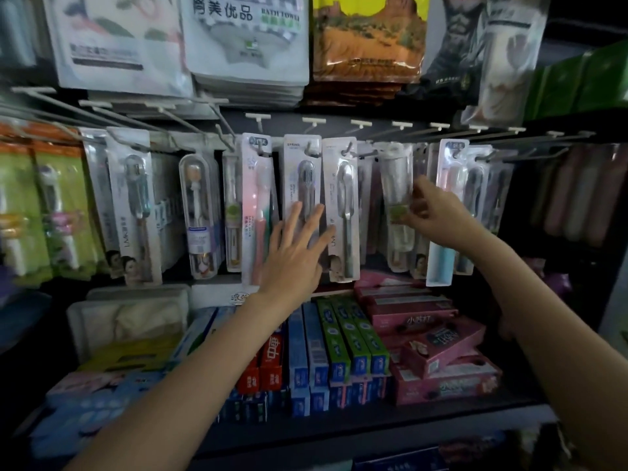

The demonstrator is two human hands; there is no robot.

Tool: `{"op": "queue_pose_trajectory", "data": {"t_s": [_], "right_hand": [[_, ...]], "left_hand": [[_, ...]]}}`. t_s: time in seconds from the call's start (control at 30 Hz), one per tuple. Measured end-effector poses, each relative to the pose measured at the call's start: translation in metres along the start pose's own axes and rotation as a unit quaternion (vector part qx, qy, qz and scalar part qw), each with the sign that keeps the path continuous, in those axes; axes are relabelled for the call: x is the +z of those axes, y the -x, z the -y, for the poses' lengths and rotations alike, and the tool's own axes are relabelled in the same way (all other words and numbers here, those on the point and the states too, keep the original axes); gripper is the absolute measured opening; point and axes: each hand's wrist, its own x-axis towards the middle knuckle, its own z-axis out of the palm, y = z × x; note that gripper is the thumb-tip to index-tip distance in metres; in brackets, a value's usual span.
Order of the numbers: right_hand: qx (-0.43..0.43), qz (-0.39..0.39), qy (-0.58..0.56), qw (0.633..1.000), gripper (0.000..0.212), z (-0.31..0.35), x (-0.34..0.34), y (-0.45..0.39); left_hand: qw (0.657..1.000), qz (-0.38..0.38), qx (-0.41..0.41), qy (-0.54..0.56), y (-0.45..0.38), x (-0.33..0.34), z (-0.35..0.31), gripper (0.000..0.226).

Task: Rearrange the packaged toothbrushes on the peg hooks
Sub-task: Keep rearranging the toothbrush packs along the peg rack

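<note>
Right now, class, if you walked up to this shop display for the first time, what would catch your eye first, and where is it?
Two bare arms reach in from below: the left hand lies spread and flat on a grey toothbrush pack at the centre of the peg row, while the right hand grips a clear toothbrush pack further right. Beneath them, bright toothpaste boxes crowd the shelf, and a yellow desert-print packet hangs above.

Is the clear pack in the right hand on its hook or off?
Cannot tell: right hand pinches the clear pack at hook height; its top is blurred.
</note>
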Motion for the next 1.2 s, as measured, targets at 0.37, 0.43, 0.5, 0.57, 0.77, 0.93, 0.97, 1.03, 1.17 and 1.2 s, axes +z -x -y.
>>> {"op": "queue_pose_trajectory", "data": {"t_s": [0.37, 0.43, 0.5, 0.57, 0.77, 0.93, 0.97, 1.03, 1.17, 1.2], "right_hand": [[-0.169, 0.061, -0.120, 0.976, 0.051, 0.103, 0.059, 0.013], [-0.167, 0.070, -0.166, 0.969, 0.053, 0.122, 0.076, 0.006], [-0.155, 0.064, -0.209, 0.963, 0.053, 0.137, 0.089, -0.002], [-0.141, 0.060, -0.233, 0.960, 0.053, 0.146, 0.099, -0.010], [-0.106, 0.039, -0.256, 0.960, 0.051, 0.155, 0.106, -0.013], [-0.088, 0.051, -0.279, 0.955, 0.051, 0.154, 0.107, -0.005], [-0.084, 0.051, -0.285, 0.953, 0.051, 0.154, 0.109, -0.004], [-0.082, 0.040, -0.283, 0.955, 0.049, 0.156, 0.111, -0.003], [-0.105, 0.033, -0.224, 0.968, 0.038, 0.153, 0.105, -0.003], [-0.112, 0.031, -0.206, 0.972, 0.036, 0.149, 0.101, -0.003]], "left_hand": [[0.822, -0.162, -0.190, 0.511, 0.016, -0.071, 0.035, 0.036], [0.790, -0.161, -0.207, 0.553, 0.015, -0.082, 0.044, 0.042], [0.784, -0.172, -0.221, 0.554, 0.013, -0.090, 0.055, 0.052], [0.776, -0.175, -0.233, 0.559, 0.009, -0.095, 0.065, 0.055], [0.804, -0.149, -0.242, 0.522, 0.001, -0.101, 0.072, 0.046], [0.826, -0.164, -0.230, 0.488, 0.007, -0.091, 0.072, 0.042], [0.825, -0.166, -0.233, 0.488, 0.009, -0.089, 0.073, 0.040], [0.821, -0.168, -0.240, 0.491, 0.008, -0.084, 0.076, 0.038], [0.836, -0.127, -0.267, 0.461, -0.002, -0.077, 0.089, 0.038], [0.840, -0.112, -0.272, 0.456, -0.004, -0.075, 0.093, 0.039]]}}
